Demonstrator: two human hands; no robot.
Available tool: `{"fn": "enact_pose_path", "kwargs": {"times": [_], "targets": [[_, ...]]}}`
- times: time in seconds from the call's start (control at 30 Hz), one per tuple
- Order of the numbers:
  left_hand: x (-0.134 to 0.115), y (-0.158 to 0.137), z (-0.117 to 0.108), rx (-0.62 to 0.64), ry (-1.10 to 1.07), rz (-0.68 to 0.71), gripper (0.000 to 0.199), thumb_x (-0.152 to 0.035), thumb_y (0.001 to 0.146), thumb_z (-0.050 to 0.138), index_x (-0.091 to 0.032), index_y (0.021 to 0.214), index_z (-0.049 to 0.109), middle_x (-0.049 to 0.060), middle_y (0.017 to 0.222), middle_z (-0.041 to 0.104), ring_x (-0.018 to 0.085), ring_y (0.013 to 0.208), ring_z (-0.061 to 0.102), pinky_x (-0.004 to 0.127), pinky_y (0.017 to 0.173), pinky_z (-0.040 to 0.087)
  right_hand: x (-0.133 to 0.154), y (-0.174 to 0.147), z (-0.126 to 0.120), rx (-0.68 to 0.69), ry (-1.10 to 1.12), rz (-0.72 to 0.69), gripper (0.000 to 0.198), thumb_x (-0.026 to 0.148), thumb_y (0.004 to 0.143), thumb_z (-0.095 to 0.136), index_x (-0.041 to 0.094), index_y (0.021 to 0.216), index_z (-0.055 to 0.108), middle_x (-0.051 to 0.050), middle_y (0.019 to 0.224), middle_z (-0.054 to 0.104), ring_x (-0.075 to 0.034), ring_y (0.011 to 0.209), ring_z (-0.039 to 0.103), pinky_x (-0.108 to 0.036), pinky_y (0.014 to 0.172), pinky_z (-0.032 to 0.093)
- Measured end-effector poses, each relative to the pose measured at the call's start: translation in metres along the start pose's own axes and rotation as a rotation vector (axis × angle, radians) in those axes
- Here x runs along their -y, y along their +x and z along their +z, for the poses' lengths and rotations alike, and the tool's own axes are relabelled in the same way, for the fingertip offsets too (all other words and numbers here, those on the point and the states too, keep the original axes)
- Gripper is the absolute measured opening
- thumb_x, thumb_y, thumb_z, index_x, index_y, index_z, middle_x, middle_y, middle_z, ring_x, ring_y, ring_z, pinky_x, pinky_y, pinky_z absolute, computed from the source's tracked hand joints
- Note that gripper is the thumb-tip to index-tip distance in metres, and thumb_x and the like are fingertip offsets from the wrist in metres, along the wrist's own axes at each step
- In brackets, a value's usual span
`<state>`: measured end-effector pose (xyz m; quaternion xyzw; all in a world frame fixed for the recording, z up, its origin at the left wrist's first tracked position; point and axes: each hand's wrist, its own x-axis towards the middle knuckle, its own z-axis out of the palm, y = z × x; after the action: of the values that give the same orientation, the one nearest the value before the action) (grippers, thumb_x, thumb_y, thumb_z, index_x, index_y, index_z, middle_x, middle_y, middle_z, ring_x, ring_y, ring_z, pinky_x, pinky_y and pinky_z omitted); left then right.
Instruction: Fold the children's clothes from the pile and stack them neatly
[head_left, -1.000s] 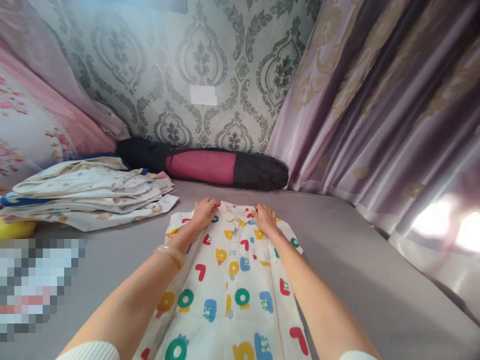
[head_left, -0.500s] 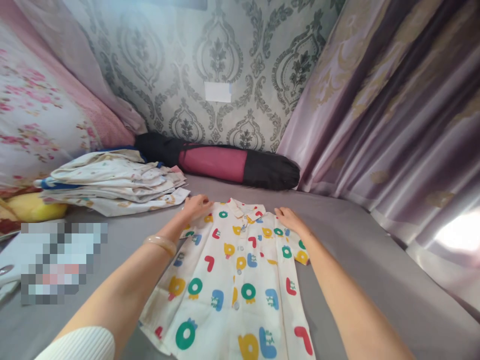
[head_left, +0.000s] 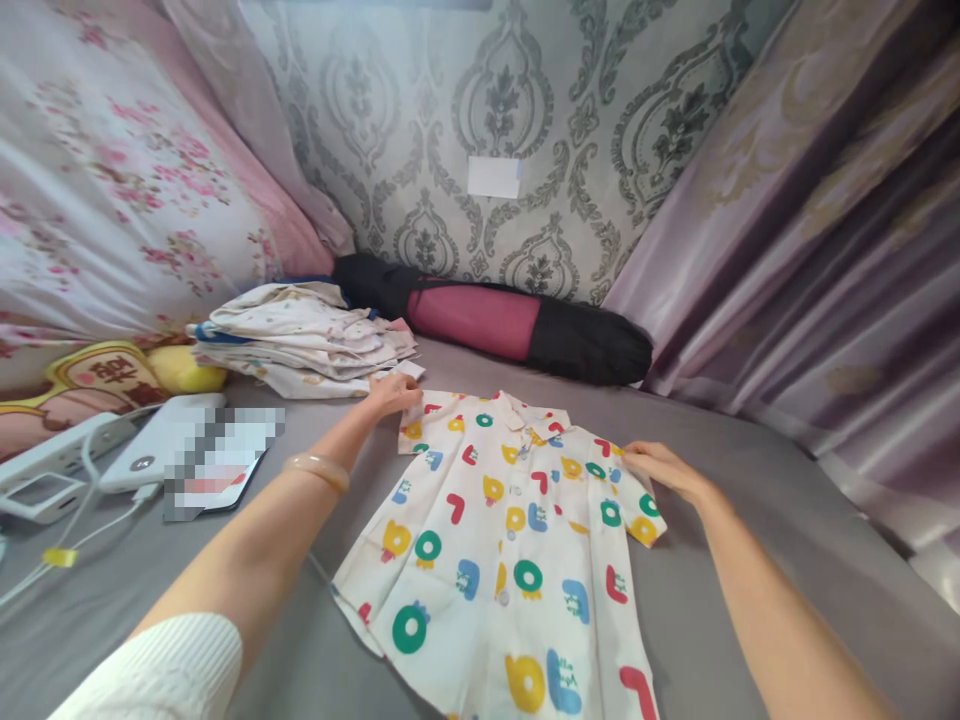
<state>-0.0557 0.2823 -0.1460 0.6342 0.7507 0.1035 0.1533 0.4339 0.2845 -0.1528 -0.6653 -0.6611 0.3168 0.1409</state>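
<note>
A white short-sleeved button shirt [head_left: 487, 540], printed with red, yellow, green and blue letter shapes, lies spread face up, collar away from me. My left hand [head_left: 396, 392] is closed on the upper outer edge of the sleeve on the left, fingers curled over the cloth. At the opposite side, my right hand [head_left: 664, 467] has its fingertips together on the top edge of the other sleeve; the thumb is mostly hidden. Both sleeves stick out sideways. The shirt's bottom hem runs out of view below.
A stack of folded clothes [head_left: 300, 340] lies beyond my left hand. Behind it, a long black and maroon bag [head_left: 480, 318] rests along the wall. At left are a phone [head_left: 247, 465], a white power bank [head_left: 169, 435], a power strip [head_left: 64, 450] and cables. Curtains [head_left: 750, 220] hang at right.
Both hands have shifted outward from the shirt's shoulders along the sleeves. The left sleeve now lies more spread out. My view has turned left, bringing the power strip and cables into sight.
</note>
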Motion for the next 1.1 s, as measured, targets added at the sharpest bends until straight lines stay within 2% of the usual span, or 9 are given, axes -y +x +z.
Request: {"fn": "enact_pose_path", "kwargs": {"times": [0.13, 0.23, 0.33, 0.47, 0.6, 0.73, 0.87, 1.0, 1.1], "targets": [[0.008, -0.010, -0.008, -0.019, -0.014, 0.028, 0.024, -0.031, 0.069, 0.053, -0.019, 0.081, 0.070, 0.006, 0.092, 0.071, 0.028, 0.097, 0.060, 0.041, 0.093, 0.040, -0.008, -0.004, -0.008, -0.009, 0.006, 0.027, 0.023, 0.038, 0.063, 0.063, 0.017, 0.069, 0.068, -0.002, 0.068, 0.066, -0.017, 0.068, 0.056, -0.024, 0.059, 0.040], [0.013, -0.015, -0.007, -0.050, -0.043, 0.037, 0.022, -0.029, 0.067, 0.054, -0.017, 0.078, 0.069, 0.007, 0.087, 0.070, 0.026, 0.089, 0.061, 0.033, 0.080, 0.044, -0.013, -0.005, -0.013, -0.019, -0.023, 0.063, 0.029, 0.045, 0.064, 0.063, 0.016, 0.060, 0.065, 0.000, 0.057, 0.059, -0.015, 0.060, 0.051, -0.024, 0.054, 0.036], [0.014, -0.018, -0.002, -0.096, -0.097, 0.030, 0.020, -0.026, 0.067, 0.052, -0.015, 0.074, 0.067, 0.007, 0.080, 0.068, 0.023, 0.082, 0.061, 0.027, 0.070, 0.044, -0.017, -0.008, -0.018, 0.012, 0.009, 0.099, 0.028, 0.045, 0.063, 0.064, 0.017, 0.056, 0.062, 0.001, 0.055, 0.056, -0.014, 0.059, 0.050, -0.023, 0.052, 0.035], [0.012, -0.021, 0.003, -0.168, -0.206, -0.016, 0.020, -0.023, 0.070, 0.049, -0.013, 0.076, 0.065, 0.006, 0.073, 0.066, 0.022, 0.078, 0.061, 0.026, 0.065, 0.043, -0.025, -0.014, -0.020, 0.038, 0.219, 0.099, 0.024, 0.040, 0.059, 0.071, 0.019, 0.059, 0.060, 0.002, 0.060, 0.058, -0.014, 0.062, 0.054, -0.022, 0.055, 0.041], [0.007, -0.024, 0.009, -0.208, -0.343, -0.062, 0.022, -0.026, 0.073, 0.048, -0.013, 0.082, 0.063, 0.005, 0.074, 0.065, 0.019, 0.073, 0.061, 0.025, 0.060, 0.043, -0.026, -0.022, -0.011, -0.080, 0.440, 0.193, 0.030, 0.037, 0.057, 0.080, 0.019, 0.066, 0.058, 0.003, 0.060, 0.059, -0.011, 0.056, 0.054, -0.020, 0.050, 0.042], [0.005, -0.027, 0.012, -0.182, -0.471, -0.084, 0.026, -0.039, 0.077, 0.050, -0.015, 0.073, 0.059, 0.003, 0.060, 0.057, 0.016, 0.057, 0.056, 0.024, 0.049, 0.039, -0.014, -0.036, -0.007, -0.183, 0.737, 0.322, 0.021, 0.036, 0.071, 0.073, 0.020, 0.072, 0.060, 0.002, 0.060, 0.062, -0.012, 0.052, 0.057, -0.020, 0.047, 0.044], [0.006, -0.035, 0.012, -0.105, -0.567, -0.089, 0.028, -0.044, 0.075, 0.055, -0.016, 0.068, 0.055, -0.001, 0.049, 0.048, 0.013, 0.046, 0.049, 0.022, 0.043, 0.035, -0.002, -0.055, -0.011, -0.085, 1.029, 0.377, 0.007, 0.023, 0.081, 0.060, 0.019, 0.074, 0.060, -0.003, 0.064, 0.066, -0.015, 0.055, 0.062, -0.024, 0.053, 0.052], [0.009, -0.044, 0.012, -0.057, -0.608, -0.083, 0.028, -0.044, 0.072, 0.059, -0.016, 0.067, 0.055, -0.002, 0.049, 0.048, 0.011, 0.044, 0.045, 0.022, 0.042, 0.034, -0.001, -0.069, -0.004, -0.074, 1.087, 0.309, 0.010, 0.013, 0.078, 0.058, 0.019, 0.085, 0.064, -0.005, 0.077, 0.071, -0.016, 0.066, 0.067, -0.024, 0.062, 0.056], [0.010, -0.046, 0.016, -0.048, -0.588, -0.085, 0.028, -0.044, 0.072, 0.058, -0.016, 0.068, 0.056, -0.001, 0.050, 0.049, 0.011, 0.044, 0.045, 0.022, 0.042, 0.032, -0.004, -0.071, 0.012, -0.176, 1.002, 0.272, 0.011, 0.012, 0.073, 0.063, 0.018, 0.082, 0.063, -0.006, 0.076, 0.071, -0.017, 0.068, 0.067, -0.025, 0.065, 0.055]]}}
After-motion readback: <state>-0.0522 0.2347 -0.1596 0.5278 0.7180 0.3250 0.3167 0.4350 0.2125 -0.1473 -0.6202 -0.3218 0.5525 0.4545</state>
